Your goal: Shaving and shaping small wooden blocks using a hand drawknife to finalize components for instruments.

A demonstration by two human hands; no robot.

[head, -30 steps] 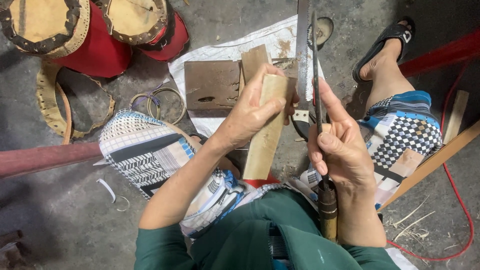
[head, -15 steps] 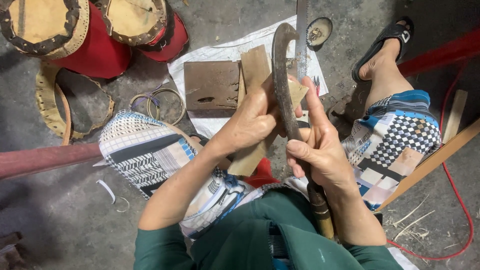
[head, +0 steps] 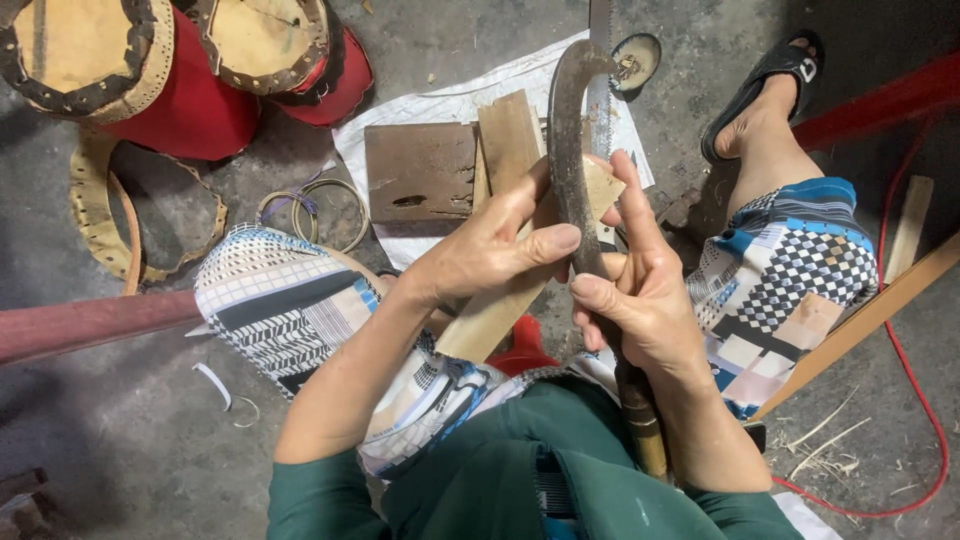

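Note:
My left hand (head: pixel 490 255) grips a pale wooden slat (head: pixel 497 305) that slants from my lap up toward the middle. Its thumb rests against the dark curved blade of a hooked knife (head: pixel 568 130). My right hand (head: pixel 640 295) is closed around that knife just above its wooden handle (head: pixel 645 425), and the blade lies against the slat's upper end. My knees in patterned trousers flank both hands.
A white sheet (head: pixel 450 110) on the concrete floor carries a brown board (head: pixel 420 170), another slat (head: pixel 508 135) and a saw blade (head: pixel 600 60). Two red drums (head: pixel 190 100) stand at upper left, wire rings (head: pixel 315 205) nearby. A red cable (head: pixel 925 400) and wooden strips (head: pixel 880 300) lie right.
The knife has turned from edge-on and upright to lying flat against the slat, its hooked tip showing. My right hand has slid lower and left, closer to my left hand.

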